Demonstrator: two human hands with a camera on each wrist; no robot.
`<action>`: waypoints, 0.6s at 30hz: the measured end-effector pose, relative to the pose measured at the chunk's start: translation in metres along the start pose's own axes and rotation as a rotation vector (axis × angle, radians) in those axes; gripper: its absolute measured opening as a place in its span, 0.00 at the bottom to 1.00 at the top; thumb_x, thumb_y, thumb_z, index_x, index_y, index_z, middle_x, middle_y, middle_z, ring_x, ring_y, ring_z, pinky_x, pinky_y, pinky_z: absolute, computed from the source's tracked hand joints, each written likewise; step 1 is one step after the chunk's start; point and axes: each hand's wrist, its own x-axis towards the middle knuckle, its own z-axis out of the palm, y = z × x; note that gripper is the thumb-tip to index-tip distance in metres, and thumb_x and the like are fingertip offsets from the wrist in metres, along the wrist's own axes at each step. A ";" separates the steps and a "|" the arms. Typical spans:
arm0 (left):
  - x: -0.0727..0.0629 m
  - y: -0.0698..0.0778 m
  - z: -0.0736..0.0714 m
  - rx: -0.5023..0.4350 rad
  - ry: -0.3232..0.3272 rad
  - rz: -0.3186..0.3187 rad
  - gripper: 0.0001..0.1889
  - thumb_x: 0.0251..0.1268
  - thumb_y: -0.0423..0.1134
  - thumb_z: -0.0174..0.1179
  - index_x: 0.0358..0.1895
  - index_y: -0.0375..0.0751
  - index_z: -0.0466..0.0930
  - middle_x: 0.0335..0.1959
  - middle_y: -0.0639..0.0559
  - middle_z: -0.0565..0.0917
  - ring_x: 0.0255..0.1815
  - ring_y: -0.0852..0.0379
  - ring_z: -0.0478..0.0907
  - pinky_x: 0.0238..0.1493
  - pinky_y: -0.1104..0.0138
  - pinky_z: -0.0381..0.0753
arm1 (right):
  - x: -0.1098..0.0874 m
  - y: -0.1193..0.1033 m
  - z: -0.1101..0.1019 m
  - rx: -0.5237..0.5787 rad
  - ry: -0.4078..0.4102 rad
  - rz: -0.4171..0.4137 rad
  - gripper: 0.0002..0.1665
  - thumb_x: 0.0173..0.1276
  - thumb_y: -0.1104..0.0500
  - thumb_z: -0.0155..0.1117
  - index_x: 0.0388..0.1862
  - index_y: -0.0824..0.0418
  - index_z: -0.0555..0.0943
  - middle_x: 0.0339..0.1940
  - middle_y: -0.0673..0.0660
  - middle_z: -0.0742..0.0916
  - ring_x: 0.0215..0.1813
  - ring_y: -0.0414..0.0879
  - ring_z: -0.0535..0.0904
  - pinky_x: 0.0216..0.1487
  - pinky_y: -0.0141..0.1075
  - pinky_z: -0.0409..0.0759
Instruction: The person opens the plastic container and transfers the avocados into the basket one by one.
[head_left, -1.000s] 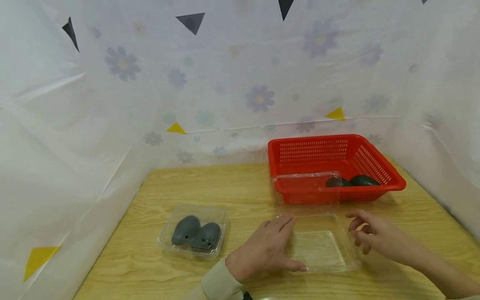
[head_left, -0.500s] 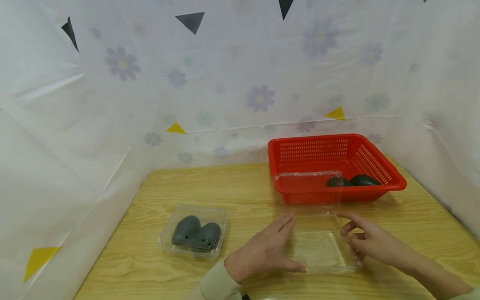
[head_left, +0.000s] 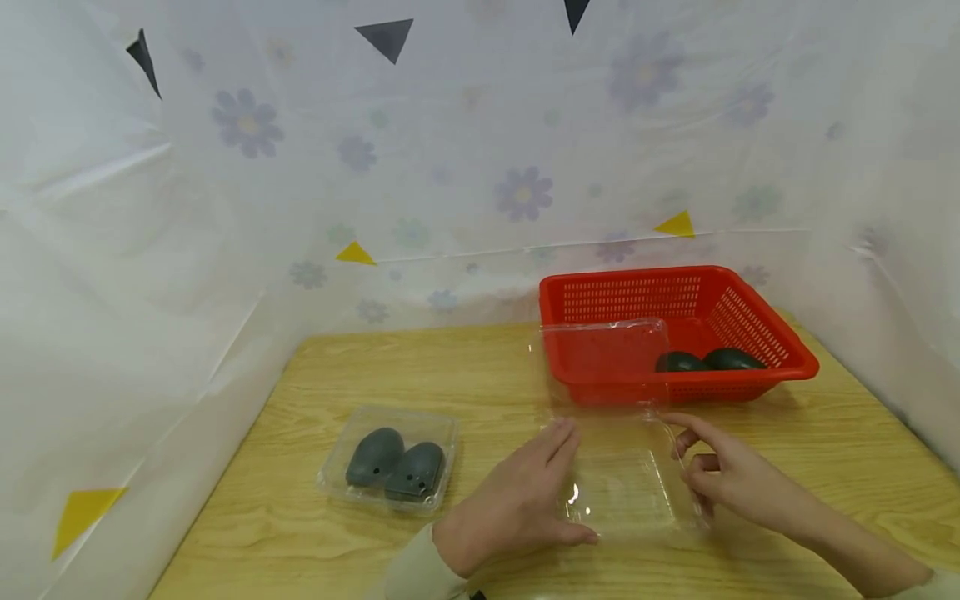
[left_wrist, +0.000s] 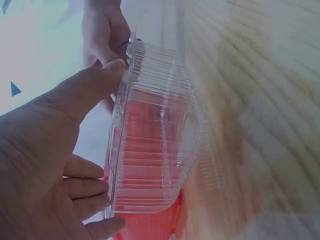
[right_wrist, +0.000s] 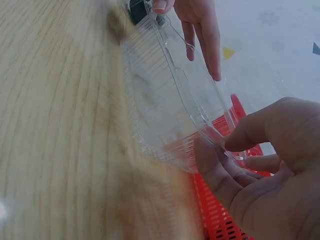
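A clear plastic clamshell container stands with its lid raised and nothing inside its base. My left hand holds the base's left side, thumb at the near corner and fingers at the far one. Along the right side, my right hand pinches the rim between thumb and fingers, as the right wrist view shows up close. In the left wrist view the ribbed wall of the container tilts close over the wooden table.
A red perforated basket stands behind the container, with dark, smooth, rounded pieces inside. Left on the table lies a closed clear box holding two dark grey rounded pieces with small holes. Flower-printed white sheeting encloses the table.
My right hand has come in from the right and taken hold of the container's rim. The container and its lid have shifted slightly left and away, and the left hand moved slightly left with them.
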 end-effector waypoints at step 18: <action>-0.027 -0.039 -0.050 -0.049 0.012 -0.159 0.60 0.55 0.68 0.65 0.81 0.39 0.42 0.82 0.47 0.47 0.82 0.49 0.47 0.78 0.59 0.60 | 0.059 -0.062 0.017 -0.236 0.029 -0.043 0.38 0.72 0.69 0.55 0.78 0.54 0.57 0.34 0.61 0.81 0.20 0.49 0.78 0.23 0.36 0.80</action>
